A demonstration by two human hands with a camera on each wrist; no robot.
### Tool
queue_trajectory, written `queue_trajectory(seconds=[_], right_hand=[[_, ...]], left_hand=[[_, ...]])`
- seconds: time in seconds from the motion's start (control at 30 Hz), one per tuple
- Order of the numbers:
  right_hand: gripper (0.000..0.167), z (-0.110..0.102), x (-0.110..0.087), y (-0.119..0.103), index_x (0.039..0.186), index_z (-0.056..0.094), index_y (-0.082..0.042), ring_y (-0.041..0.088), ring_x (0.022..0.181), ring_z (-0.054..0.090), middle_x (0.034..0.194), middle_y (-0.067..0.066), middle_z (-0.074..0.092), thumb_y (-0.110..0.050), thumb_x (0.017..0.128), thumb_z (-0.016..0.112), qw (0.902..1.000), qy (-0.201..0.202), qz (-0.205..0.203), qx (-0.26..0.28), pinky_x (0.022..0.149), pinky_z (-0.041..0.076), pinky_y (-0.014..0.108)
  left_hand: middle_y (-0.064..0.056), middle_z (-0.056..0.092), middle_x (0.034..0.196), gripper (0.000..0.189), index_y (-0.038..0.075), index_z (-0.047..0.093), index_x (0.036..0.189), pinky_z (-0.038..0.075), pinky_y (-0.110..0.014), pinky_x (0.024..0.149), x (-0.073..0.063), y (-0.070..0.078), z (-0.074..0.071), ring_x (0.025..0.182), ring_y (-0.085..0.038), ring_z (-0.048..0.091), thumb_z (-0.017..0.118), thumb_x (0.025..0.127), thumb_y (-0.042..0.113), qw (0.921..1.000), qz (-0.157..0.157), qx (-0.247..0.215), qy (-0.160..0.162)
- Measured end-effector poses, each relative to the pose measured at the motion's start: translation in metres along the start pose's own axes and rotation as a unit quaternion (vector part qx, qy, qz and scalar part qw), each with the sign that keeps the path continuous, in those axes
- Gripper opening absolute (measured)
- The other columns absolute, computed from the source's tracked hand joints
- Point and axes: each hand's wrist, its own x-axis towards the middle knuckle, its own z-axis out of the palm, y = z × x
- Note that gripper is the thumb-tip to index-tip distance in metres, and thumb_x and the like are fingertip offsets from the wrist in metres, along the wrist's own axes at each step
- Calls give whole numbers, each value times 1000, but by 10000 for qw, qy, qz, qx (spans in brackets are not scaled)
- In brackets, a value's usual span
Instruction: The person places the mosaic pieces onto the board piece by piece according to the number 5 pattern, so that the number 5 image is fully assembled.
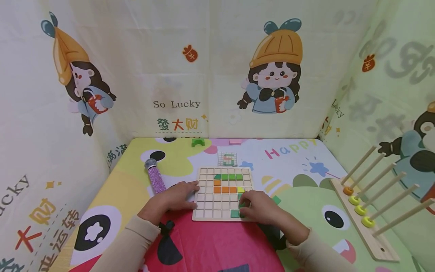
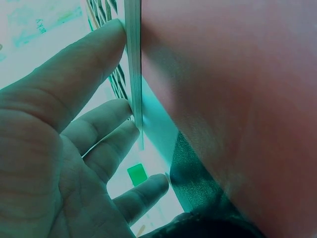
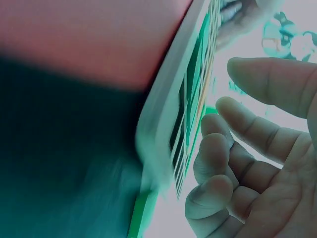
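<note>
A wooden grid board [image 1: 205, 204] lies on the table in front of me. Green tiles [image 1: 232, 176], orange tiles [image 1: 225, 189] and a yellow tile [image 1: 240, 189] fill some squares, and another green tile [image 1: 235, 214] sits in the bottom row. My left hand [image 1: 177, 196] touches the board's left edge, thumb and fingers extended. Over the right side of the grid is my right hand [image 1: 261, 206], hiding some squares there. In the right wrist view its fingers [image 3: 213, 153] are loosely bent and the thumb stands apart, with nothing between them.
Behind the board lies a small pattern card [image 1: 227, 158]. A purple glittery microphone [image 1: 156, 177] is at left. One loose green tile [image 1: 276, 199] lies right of the board. A green arch block [image 1: 198, 142] and pink block [image 1: 235, 142] sit at the back; a wooden peg stand [image 1: 384, 245] is at right.
</note>
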Motion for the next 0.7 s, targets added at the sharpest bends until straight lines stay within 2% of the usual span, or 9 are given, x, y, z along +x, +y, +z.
queue_trajectory(seconds=[0.23,0.47,0.7], right_hand=[[18,-18,-12,26,104,71,-12,13,72,55,81,-4,63,-18,89,78,9970,159,751,108,62,49,29],[20,-34,-22,60,106,71,-7,14,70,54,80,-1,64,-18,90,77,9947,398,911,-255,62,48,30],[24,-47,-28,78,107,72,-5,17,75,55,87,3,65,-20,89,78,9911,303,1202,-479,62,48,32]], left_hand=[[-10,42,164,68,11,57,148,37,-55,121,-1,2,-2,149,-43,38,82,88,29,10000,7,3,-15],[-10,43,164,69,11,57,148,38,-55,120,0,1,-2,149,-42,39,82,87,29,10000,24,12,11],[-10,42,164,69,10,57,149,37,-55,121,1,0,-1,149,-43,39,82,87,29,10000,77,-15,17]])
